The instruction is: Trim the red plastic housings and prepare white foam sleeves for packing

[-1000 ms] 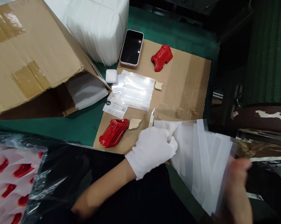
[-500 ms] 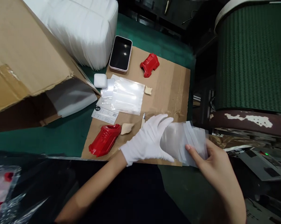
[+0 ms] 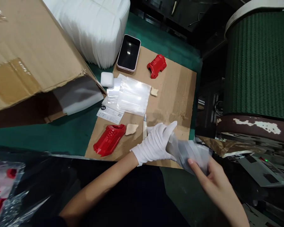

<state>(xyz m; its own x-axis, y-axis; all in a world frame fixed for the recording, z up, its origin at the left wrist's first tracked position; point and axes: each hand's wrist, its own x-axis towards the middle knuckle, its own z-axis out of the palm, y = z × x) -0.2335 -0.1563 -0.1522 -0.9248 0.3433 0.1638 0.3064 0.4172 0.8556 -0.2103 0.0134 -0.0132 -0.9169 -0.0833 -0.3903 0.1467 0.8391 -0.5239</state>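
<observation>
Both hands are on a small stack of clear bags (image 3: pixel 191 153) at the near right edge of the cardboard mat (image 3: pixel 177 91). Gloved left hand (image 3: pixel 156 143) clamps one end, bare right hand (image 3: pixel 209 173) pinches the other. Looks like squaring or separating; next needs a single-bag pinch. Bags thin, translucent, floppy.

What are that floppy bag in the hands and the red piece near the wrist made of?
The bag looks like thin clear plastic film: see-through, creased, glossy. The red piece seems to be moulded hard plastic, with ribs and a slight sheen. The left hand wears a white, probably cotton, glove.
</observation>
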